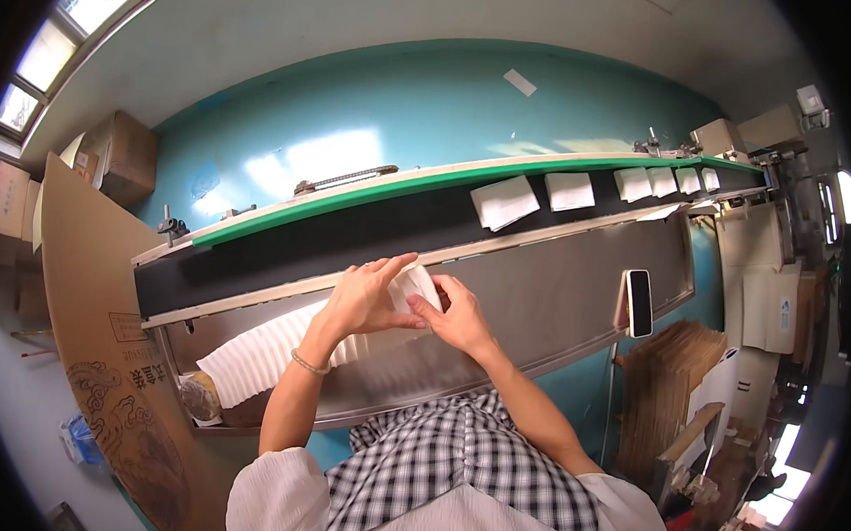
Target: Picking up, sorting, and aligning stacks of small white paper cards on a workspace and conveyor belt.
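Observation:
Between my two hands is a small stack of white folded tissues, raised over the metal tabletop. My left hand curls round its left side, with the thumb across the near edge. The fingers of my right hand close on its right side. A long row of white folded tissues lies on the tabletop, running left from under my left hand and forearm; its right part is partly hidden. A round yellowish-brown block touches the row's left end.
Beyond the metal tabletop runs a black conveyor belt with a green rail. Several white tissue stacks lie along its right half. A phone stands at the right. Cardboard rises at left; flattened cardboard piles up at right.

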The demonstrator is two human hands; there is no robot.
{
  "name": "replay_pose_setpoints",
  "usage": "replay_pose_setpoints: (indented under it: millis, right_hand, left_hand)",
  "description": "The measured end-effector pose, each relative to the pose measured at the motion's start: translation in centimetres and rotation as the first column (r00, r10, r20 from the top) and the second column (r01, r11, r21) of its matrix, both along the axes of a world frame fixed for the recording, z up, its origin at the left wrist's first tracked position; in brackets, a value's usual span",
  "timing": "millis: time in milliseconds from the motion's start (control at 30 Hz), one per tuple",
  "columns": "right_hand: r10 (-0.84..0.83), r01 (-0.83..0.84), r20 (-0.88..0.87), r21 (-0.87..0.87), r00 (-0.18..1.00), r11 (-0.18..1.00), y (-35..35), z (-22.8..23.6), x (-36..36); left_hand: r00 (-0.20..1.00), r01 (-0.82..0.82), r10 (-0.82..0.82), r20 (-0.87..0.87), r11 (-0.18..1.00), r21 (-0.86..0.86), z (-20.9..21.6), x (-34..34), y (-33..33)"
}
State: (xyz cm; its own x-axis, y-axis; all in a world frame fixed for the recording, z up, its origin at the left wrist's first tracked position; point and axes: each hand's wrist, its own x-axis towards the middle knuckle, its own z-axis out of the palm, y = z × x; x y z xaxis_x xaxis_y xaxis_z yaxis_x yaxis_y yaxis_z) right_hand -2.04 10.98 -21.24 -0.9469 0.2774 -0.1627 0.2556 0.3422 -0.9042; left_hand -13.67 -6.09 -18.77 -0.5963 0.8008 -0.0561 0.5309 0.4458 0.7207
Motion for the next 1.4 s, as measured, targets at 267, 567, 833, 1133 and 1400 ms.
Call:
replay_pose_setpoints:
  millis: [267, 567, 833, 1133, 1400]
  right_hand:
    - [-0.148, 0.206, 0.165, -0.435, 0.975, 0.876, 3.4, -2.5, 0.7]
    - [0.012, -0.011, 0.034, -0.018, 0.999, 1.0, -1.5, -0.5, -0.9]
    - [-0.006, 0.151, 0.255, -0.554, 0.967, 0.818, 1.8, -2.3, 0.6]
    - [0.005, -0.004, 0.006, -0.183, 1.0, 0.983, -1.4, -1.1, -1.4]
    - [0.043, 0.006, 0.147, -0.321, 0.988, 0.947, -0.1, -3.4, -0.2]
  left_hand:
    - [0.998, -0.003, 0.006, 0.055, 0.998, -0.064, 1.1, -0.2, -0.8]
    - [0.999, -0.019, 0.021, 0.039, 0.998, -0.053, 1.6, -0.1, -1.2]
    - [0.997, -0.038, 0.044, 0.062, 0.995, -0.095, 1.9, -0.1, -2.4]
    - [0.997, -0.078, 0.079, 0.009, 0.993, -0.091, 1.5, 0.4, -2.8]
    - [0.994, -0.087, 0.093, 0.061, 0.992, -0.093, 2.2, 0.4, -3.7]
